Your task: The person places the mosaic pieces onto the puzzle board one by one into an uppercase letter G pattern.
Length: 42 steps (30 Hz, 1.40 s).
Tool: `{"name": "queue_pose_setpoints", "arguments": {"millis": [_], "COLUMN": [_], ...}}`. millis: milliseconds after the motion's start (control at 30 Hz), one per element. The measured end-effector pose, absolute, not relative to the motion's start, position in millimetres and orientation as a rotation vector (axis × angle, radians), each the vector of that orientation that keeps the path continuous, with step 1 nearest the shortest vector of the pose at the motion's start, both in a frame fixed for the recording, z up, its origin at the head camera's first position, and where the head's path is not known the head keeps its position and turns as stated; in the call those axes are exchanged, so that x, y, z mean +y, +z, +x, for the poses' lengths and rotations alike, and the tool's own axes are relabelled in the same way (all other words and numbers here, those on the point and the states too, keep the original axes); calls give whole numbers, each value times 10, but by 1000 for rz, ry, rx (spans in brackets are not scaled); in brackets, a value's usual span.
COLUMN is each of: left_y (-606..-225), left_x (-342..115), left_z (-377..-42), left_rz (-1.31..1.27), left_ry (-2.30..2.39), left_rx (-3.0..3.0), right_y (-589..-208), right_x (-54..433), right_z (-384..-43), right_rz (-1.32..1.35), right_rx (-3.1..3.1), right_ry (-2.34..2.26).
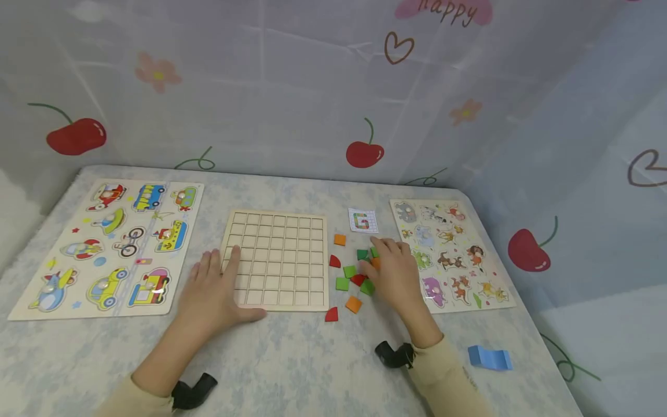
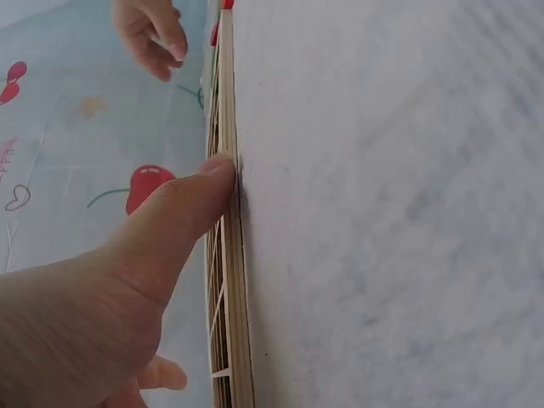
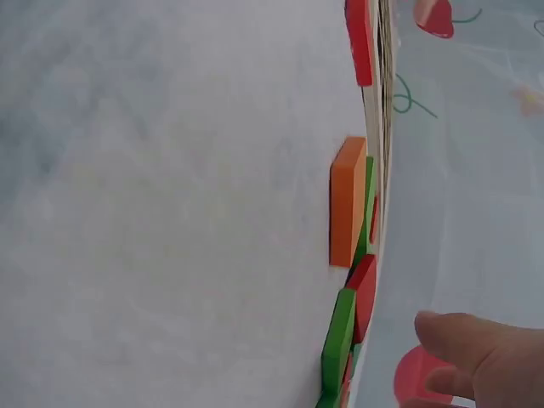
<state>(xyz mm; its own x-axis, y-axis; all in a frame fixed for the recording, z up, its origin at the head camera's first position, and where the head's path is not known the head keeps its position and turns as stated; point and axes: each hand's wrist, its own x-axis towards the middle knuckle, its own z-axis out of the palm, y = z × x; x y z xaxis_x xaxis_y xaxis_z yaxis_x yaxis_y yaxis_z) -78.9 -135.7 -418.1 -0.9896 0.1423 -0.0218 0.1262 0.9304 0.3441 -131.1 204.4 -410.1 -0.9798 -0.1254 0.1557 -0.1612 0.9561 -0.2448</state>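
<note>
A wooden grid board with square cells lies in the middle of the table. My left hand rests at its lower left corner, fingers spread, the thumb along the front edge. Over a loose cluster of small wooden pieces, right of the board, hovers my right hand with its fingers slightly bent. Nothing shows between those fingers. Around it lie a green square, an orange square and a red quarter-round piece. Some pieces are partly hidden beneath the hand.
Behind the pieces lies a small pattern card with a coloured G. A vehicle puzzle board is on the left, an animal puzzle board on the right. A blue wavy block sits near the right front edge.
</note>
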Motion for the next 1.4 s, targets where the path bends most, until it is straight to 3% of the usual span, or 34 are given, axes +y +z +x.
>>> {"name": "queue_pose_setpoints", "arguments": {"millis": [1000,1400], "left_y": [-4638,-4643], "left_x": [-1407,-1392], "left_z": [-931,-926], "left_rz": [162,132], "left_ry": [859,915], "left_rx": [3085,3076], "right_y": [-4213,-4275], "right_x": [2010,2020], "right_z": [-1599,-1690], "right_rz": [-30,239], "right_rx": [-3049,-3103], "right_ry": [399,581]}}
